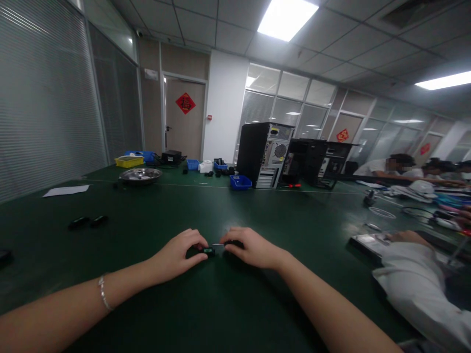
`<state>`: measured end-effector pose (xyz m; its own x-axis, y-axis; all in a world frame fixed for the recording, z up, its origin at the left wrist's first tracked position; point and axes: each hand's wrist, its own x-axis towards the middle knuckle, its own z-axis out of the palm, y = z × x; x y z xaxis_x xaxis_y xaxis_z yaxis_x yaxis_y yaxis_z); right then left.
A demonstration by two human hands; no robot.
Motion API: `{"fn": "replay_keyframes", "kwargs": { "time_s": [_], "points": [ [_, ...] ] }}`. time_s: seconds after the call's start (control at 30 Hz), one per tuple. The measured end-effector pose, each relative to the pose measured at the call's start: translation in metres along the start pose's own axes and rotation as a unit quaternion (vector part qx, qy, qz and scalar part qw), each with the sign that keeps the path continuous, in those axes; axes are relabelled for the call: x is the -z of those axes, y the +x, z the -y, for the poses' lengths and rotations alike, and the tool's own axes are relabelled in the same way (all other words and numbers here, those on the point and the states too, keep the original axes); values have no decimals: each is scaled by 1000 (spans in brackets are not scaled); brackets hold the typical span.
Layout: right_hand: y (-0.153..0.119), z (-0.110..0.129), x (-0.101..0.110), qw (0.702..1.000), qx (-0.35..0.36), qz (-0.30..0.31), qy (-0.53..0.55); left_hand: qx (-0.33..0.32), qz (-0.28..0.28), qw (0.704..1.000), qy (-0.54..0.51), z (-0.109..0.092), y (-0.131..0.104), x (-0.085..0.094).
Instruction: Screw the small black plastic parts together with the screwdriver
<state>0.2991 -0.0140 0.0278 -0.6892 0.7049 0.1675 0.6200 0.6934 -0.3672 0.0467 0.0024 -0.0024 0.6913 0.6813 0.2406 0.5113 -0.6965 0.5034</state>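
My left hand [186, 250] is closed on a small black part [209, 251] that shows a green patch, low on the green table [165, 211]. Just to its right, my right hand [248, 246] is closed round something dark, mostly hidden by the fingers. A thin metal shaft [218, 244] spans the short gap between the fingertips. Whether its tip touches the black part cannot be made out. Two small black objects [79, 223] lie side by side on the table at the left.
A metal bowl [141, 175], a yellow basket [129, 161], a blue bin [241, 183] and a black computer tower [257, 154] stand farther back. White paper [66, 190] lies at left. At right, a person's sleeve [419, 279] reaches over a metal device [370, 242].
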Motion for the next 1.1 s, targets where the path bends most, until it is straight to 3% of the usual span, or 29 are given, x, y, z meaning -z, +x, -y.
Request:
{"fn": "replay_keyframes", "kwargs": {
  "time_s": [0.37,0.87,1.1],
  "points": [
    [-1,-5,3,999,12,26,24,-13,-21,1000,1,2,-1,-1],
    [0,-15,-20,996,-12,-11,82,-7,-16,1000,-18,3,0,2],
    [1,-13,-19,999,-12,-2,44,6,-15,1000,-20,2,1,1]
  ]
}}
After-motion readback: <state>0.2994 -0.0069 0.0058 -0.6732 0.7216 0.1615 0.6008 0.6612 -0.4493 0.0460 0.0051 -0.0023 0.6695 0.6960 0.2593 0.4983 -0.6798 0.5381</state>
